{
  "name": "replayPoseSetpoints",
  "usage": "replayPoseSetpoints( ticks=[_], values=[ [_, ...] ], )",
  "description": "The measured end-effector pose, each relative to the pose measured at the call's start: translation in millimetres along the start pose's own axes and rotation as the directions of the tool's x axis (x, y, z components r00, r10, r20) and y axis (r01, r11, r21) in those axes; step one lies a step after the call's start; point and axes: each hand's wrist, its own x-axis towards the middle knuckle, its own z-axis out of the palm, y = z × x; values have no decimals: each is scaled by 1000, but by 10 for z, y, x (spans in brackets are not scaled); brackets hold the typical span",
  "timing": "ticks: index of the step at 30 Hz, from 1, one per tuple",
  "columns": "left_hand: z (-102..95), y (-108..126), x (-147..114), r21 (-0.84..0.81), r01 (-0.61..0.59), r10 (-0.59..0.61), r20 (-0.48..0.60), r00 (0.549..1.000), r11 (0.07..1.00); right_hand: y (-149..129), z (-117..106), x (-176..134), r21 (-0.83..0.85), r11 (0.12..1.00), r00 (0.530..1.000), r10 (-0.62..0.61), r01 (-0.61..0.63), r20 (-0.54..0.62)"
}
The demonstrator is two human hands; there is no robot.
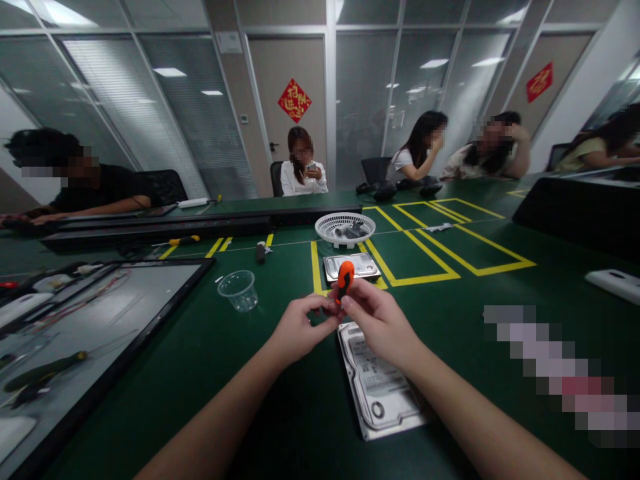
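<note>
My right hand [383, 321] is closed around a screwdriver [345, 275] with an orange and black handle, held upright. Its shaft is hidden behind my fingers. My left hand [305, 328] meets it at the lower end, fingers bent in a pinch; what they hold, if anything, is hidden. Below both hands a silver hard drive [373, 380] lies label side up on the green table, partly covered by my right hand and forearm. Just beyond the hands sits a second hard drive [357, 265]. To the left stands a clear plastic cup [239, 290].
A white basket [345, 228] with dark parts stands farther back. At the left lies a framed panel [135, 313] carrying tools and wires. Yellow tape [425, 279] marks rectangles on the table [280, 427]. A large black object [575, 213] is at the right. Several people sit across.
</note>
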Motion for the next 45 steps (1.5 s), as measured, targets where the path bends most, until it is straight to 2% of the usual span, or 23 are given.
replayPoseSetpoints(
  ticks=[5,8,13,19,27,35,41,45],
  values=[
    [-8,1,6,7,-22,21,7,1000,1000,6,16,-11,-92,996,998,-22,16,-60],
    [-8,6,10,4,-17,17,6,1000,1000,25,10,-4,-81,997,997,3,-9,-77],
    [0,-3,5,5,-8,8,-2,1000,1000,52,-2,-1,-66,998,999,-4,2,-40],
    [4,-13,-3,14,-13,13,6,1000,1000,31,13,-8,-92,995,996,-51,44,-74],
    [4,-21,3,6,-16,16,10,1000,1000,21,3,5,-46,999,1000,-19,18,-16],
    [-7,-5,2,11,-16,16,22,1000,1000,27,15,-6,-118,993,996,-35,25,-82],
    [2,-18,7,16,-14,14,8,1000,1000,23,10,6,-45,999,1000,-11,10,-10],
    [5,-17,-7,26,-14,14,4,1000,1000,20,25,4,-80,997,999,-25,23,-26]
  ],
)
